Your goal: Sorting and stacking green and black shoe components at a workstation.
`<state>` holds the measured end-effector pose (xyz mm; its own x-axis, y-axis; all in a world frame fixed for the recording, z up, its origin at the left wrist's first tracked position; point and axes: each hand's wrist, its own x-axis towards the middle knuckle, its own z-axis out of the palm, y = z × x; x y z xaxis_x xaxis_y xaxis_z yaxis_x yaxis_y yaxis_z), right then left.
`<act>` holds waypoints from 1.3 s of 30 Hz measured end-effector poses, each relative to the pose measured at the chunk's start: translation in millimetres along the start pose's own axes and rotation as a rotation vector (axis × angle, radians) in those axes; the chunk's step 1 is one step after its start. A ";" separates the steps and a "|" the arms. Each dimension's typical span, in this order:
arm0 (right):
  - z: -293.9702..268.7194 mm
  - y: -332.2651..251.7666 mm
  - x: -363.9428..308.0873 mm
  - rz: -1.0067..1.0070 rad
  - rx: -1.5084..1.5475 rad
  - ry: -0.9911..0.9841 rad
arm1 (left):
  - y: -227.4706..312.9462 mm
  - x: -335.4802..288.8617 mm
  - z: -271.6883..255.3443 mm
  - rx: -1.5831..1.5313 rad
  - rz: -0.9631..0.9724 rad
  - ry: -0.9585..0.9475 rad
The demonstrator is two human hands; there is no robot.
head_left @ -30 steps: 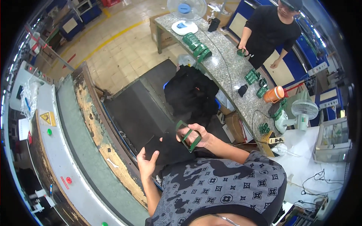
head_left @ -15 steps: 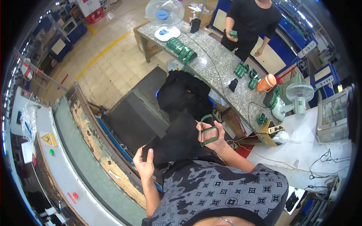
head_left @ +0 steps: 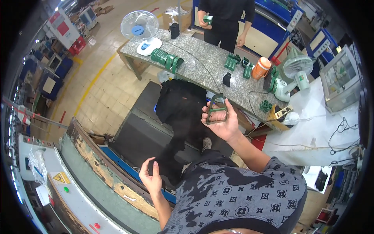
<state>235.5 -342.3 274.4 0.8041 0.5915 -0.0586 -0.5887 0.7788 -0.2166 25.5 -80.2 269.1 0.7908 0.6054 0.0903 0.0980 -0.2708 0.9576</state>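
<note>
My right hand (head_left: pixel 230 126) grips a green cutting die (head_left: pixel 217 110), an open frame with a crossbar, and holds it up in front of the table. Thumb and fingers wrap around its sides. Lower and to the left, my left hand (head_left: pixel 151 180) has its thumb and forefinger curled together at the edge of a black cloth (head_left: pixel 168 163). That cloth hangs as a dark, crumpled strip towards a large black fabric pile (head_left: pixel 180 102); where one ends and the other begins is hard to make out.
A granite-topped table (head_left: pixel 194 58) carries a fan (head_left: pixel 139 29), several green dies (head_left: pixel 165 59), an orange jug (head_left: pixel 261 68) and a second fan (head_left: pixel 298 70). Behind it a co-worker (head_left: pixel 226 17) holds a small green object. A machine with a worn bed (head_left: pixel 99 171) lies at left.
The black cloth, earlier spread between my hands, now hangs down, away from my right hand. My right hand has lifted the die and turned palm up. The view has shifted.
</note>
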 end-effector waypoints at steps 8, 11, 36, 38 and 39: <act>33.4 7.3 -8.0 -0.173 -0.140 -0.269 | -10.3 -4.5 6.3 -0.061 -0.021 -0.021; 50.4 7.8 -17.0 -0.306 -0.540 -0.333 | -9.9 -0.4 4.3 -0.063 0.026 -0.005; 187.4 -37.2 -27.2 -2.250 -1.865 -0.561 | 9.6 -19.6 3.5 -0.138 -0.020 -0.030; 190.4 -17.0 -14.6 -2.297 -1.562 -0.572 | 2.4 -24.7 -0.4 -0.094 -0.002 -0.001; 189.8 -11.3 -14.1 -2.292 -1.538 -0.600 | -0.6 -27.9 -4.8 -0.040 0.020 0.010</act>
<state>215.2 -319.8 462.7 -0.3593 -0.0480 0.9320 0.8787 -0.3537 0.3205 0.5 -93.3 267.3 0.7861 0.6079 0.1119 0.0581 -0.2529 0.9658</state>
